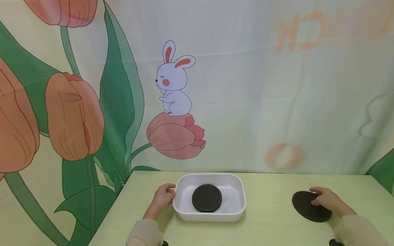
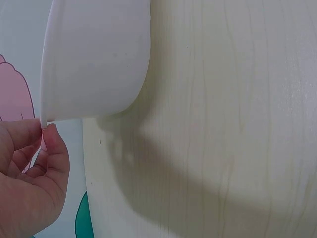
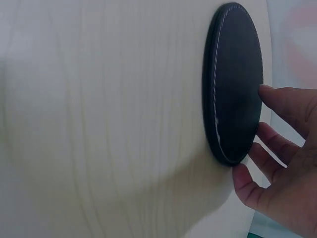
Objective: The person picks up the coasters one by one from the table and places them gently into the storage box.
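A white rectangular plastic tub stands on the table. My left hand is at its left end; in the left wrist view the thumb and fingers of that hand pinch the tub's rim. Inside the tub lies a round black coaster, which looks thick or stacked. Off to the right, my right hand holds another round black coaster by its edge. White stitching runs round this coaster in the right wrist view, where the fingertips of the right hand touch its rim.
The pale wood-grain table extends between the tub and the right-hand coaster. Behind its far edge hangs a curtain printed with tulips and a rabbit.
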`<state>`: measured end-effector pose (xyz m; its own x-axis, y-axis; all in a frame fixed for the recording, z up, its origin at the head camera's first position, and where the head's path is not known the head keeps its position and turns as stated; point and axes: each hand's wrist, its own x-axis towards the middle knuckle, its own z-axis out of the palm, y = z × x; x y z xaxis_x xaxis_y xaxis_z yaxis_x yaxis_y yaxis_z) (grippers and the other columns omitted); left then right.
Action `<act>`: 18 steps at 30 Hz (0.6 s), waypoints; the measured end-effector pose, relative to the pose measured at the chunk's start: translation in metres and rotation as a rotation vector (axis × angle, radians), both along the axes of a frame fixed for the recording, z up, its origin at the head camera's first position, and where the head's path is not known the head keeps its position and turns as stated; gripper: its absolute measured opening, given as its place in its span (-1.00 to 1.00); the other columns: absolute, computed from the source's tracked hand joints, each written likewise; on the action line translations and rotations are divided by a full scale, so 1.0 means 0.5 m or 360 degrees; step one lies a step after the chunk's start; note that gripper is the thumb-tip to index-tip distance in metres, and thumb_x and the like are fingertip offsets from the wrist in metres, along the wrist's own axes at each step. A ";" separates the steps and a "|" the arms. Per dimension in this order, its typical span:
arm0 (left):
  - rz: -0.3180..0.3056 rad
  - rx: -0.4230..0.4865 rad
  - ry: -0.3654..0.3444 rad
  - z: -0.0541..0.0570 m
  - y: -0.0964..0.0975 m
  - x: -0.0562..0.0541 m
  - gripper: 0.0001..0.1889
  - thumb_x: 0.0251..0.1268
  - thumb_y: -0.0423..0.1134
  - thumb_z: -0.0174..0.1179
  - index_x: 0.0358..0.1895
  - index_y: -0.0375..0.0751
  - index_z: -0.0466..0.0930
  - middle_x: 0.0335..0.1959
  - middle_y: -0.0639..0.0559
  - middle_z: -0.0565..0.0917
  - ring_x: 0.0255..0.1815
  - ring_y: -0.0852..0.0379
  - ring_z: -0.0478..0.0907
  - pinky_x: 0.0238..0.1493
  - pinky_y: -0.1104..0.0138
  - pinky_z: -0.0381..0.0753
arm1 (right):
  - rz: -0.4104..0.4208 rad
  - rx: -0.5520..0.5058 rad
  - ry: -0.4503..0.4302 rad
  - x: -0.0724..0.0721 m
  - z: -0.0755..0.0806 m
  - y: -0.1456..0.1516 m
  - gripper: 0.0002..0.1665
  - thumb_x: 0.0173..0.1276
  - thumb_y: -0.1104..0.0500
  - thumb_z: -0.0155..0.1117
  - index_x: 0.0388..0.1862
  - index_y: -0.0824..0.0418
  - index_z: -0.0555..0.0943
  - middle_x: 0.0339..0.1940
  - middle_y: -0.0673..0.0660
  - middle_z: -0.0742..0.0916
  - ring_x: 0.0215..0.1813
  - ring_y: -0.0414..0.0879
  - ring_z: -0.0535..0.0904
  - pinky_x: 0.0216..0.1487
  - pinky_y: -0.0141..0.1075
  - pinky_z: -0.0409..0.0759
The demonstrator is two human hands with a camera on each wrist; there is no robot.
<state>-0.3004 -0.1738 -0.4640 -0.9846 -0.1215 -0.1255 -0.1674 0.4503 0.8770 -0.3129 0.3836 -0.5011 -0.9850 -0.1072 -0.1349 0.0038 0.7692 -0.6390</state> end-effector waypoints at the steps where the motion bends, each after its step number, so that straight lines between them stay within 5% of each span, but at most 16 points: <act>1: -0.0004 -0.0004 0.0001 0.001 0.000 0.001 -0.67 0.14 -0.47 0.03 0.02 -0.38 0.40 -0.32 -0.14 0.51 -0.38 0.10 0.46 -0.47 0.39 0.56 | -0.0005 0.0024 -0.0002 0.003 0.002 -0.002 -0.28 -0.04 0.25 0.25 0.08 0.58 0.27 -0.04 0.64 0.41 -0.02 0.40 0.37 -0.10 0.03 0.43; 11: -0.0031 0.0005 0.0059 -0.007 -0.006 0.001 -0.70 0.12 -0.47 0.04 -0.03 -0.39 0.42 -0.37 -0.13 0.49 -0.45 0.11 0.47 -0.50 0.39 0.57 | 0.0004 -0.0071 -0.0146 0.020 0.008 -0.013 -0.28 -0.06 0.35 0.23 0.08 0.64 0.20 -0.24 0.46 0.53 -0.31 -0.01 0.53 -0.31 -0.22 0.54; 18: 0.0014 -0.0013 0.0008 -0.002 0.001 0.001 -0.68 0.14 -0.46 0.04 0.00 -0.36 0.42 -0.32 -0.14 0.51 -0.40 0.10 0.47 -0.47 0.39 0.57 | -0.0030 -0.0046 -0.0167 0.015 0.001 -0.012 -0.37 -0.08 0.37 0.25 -0.02 0.62 0.28 -0.22 0.47 0.51 -0.29 0.01 0.52 -0.31 -0.23 0.54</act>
